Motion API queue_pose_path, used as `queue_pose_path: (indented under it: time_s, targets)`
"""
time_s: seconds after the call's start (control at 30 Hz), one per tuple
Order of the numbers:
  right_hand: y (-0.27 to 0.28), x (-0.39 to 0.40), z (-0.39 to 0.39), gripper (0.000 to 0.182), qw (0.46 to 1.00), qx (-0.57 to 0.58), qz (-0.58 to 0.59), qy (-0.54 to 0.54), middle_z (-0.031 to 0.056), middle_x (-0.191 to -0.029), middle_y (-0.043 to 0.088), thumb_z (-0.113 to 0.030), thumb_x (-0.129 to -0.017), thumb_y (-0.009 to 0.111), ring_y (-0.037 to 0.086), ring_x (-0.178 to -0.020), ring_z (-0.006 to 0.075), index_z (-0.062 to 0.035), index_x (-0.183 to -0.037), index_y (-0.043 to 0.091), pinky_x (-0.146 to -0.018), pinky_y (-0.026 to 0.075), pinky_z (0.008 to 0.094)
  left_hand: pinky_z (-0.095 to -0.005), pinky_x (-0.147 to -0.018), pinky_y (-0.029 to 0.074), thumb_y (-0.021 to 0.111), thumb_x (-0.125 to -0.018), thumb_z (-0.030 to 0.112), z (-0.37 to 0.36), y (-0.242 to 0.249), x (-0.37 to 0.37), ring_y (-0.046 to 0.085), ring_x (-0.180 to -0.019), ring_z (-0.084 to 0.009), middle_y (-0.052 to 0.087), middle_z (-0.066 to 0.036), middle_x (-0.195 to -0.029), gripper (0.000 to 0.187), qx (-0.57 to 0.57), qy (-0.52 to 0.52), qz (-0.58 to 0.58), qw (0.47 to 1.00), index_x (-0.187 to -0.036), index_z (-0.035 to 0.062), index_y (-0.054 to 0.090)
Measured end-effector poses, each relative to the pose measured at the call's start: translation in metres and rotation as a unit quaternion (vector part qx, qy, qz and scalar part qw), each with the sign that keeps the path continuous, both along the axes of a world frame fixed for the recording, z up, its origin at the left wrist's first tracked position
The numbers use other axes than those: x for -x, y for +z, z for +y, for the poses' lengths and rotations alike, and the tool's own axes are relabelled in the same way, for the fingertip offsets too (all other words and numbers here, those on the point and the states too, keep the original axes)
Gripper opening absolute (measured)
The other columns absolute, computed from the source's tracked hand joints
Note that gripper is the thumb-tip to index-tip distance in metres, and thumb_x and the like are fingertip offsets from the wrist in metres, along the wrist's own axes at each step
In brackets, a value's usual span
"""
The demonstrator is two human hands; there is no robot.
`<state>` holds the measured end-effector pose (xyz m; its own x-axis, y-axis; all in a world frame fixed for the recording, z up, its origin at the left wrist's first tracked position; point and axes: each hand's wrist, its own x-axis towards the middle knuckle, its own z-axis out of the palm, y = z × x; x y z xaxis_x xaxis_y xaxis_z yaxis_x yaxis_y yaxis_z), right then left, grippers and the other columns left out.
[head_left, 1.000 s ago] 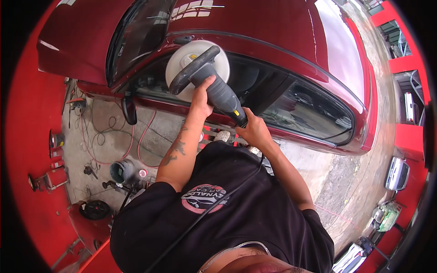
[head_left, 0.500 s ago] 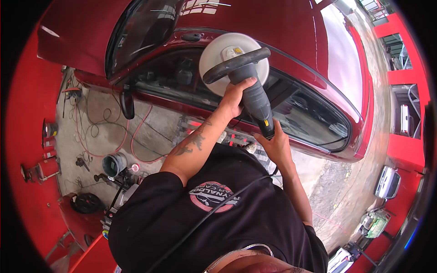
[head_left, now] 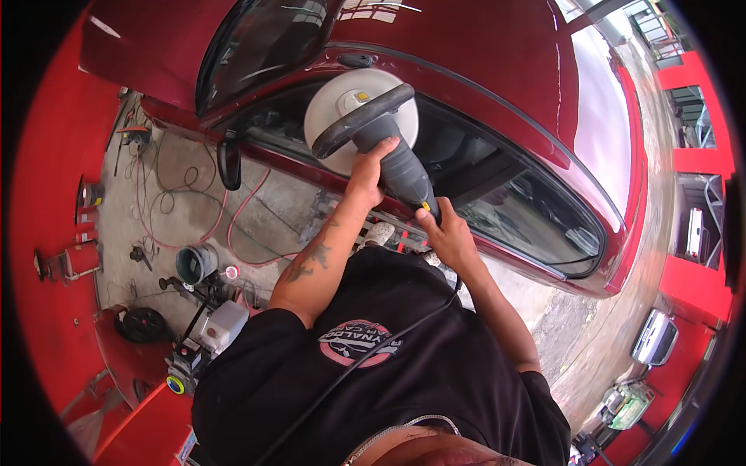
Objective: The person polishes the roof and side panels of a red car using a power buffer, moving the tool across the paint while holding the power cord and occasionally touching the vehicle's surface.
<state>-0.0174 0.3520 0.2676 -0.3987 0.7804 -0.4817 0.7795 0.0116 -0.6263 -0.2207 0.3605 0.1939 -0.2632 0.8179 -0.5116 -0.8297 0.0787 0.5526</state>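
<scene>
A grey and black polisher with a wide white pad hangs over the side windows of a dark red car. My left hand is wrapped round the front of the tool's body, just behind its black loop handle. At the rear end, near the yellow switch, my right hand grips the same polisher. Its black cord runs down across my black shirt. The pad covers part of the window and roof edge; whether it touches them I cannot tell.
Hoses and cords lie on the concrete floor at the left. A dark bucket stands there near a white container. The car's side mirror sticks out. Red walls rise on both sides.
The polisher and both my hands have moved left, with the pad now nearer the front of the car. The car and room have shifted slightly right in view. Both hands keep their grip.
</scene>
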Motion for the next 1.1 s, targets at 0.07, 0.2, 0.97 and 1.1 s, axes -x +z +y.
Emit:
queue_pose_path:
  time_s: [0.07,0.2,0.97,1.1]
  targets:
    - [0.009,0.016,0.000,0.063,0.998,-0.031,-0.005,0.056,0.0286,-0.097,0.071,-0.048,-0.089,0.074,0.068,-0.100,0.0499,-0.0047,-0.129,0.052,-0.085,0.052,0.0539,-0.0454,-0.087,0.058,0.081,-0.083,0.029,-0.004,-0.002,0.012,0.069,-0.093,-0.0240,0.066,-0.008,-0.103,0.051,0.013,0.016,-0.001,1.000,-0.123,0.0069,0.058]
    - [-0.016,0.035,0.003,0.065,0.997,-0.048,-0.015,0.061,0.0269,-0.097,0.072,-0.030,-0.079,0.082,0.069,-0.098,0.0477,-0.0053,-0.130,0.050,-0.086,0.053,0.0541,-0.0440,-0.086,0.058,0.081,-0.083,0.031,-0.006,-0.004,0.035,0.069,-0.092,-0.0232,0.066,-0.007,-0.102,0.050,0.021,0.027,0.013,0.999,-0.121,0.0071,0.060]
    - [-0.046,0.133,0.034,0.060,0.991,-0.017,0.007,0.133,0.0248,-0.096,0.072,-0.024,-0.080,0.072,0.070,-0.100,0.0449,-0.0055,-0.132,0.048,-0.090,0.054,0.0523,-0.0464,-0.092,0.056,0.081,-0.083,0.036,0.004,-0.032,0.148,0.068,-0.100,-0.0256,0.067,-0.007,-0.109,0.052,0.064,0.068,0.056,0.994,-0.123,0.0099,0.062]
    - [-0.043,0.121,0.037,0.059,0.992,-0.014,0.019,0.122,0.0269,-0.096,0.072,-0.024,-0.081,0.073,0.069,-0.099,0.0459,-0.0051,-0.131,0.048,-0.089,0.054,0.0526,-0.0506,-0.094,0.055,0.077,-0.084,0.041,0.010,-0.030,0.135,0.067,-0.104,-0.0282,0.067,-0.009,-0.113,0.054,0.080,0.067,0.095,0.990,-0.125,0.0102,0.061]
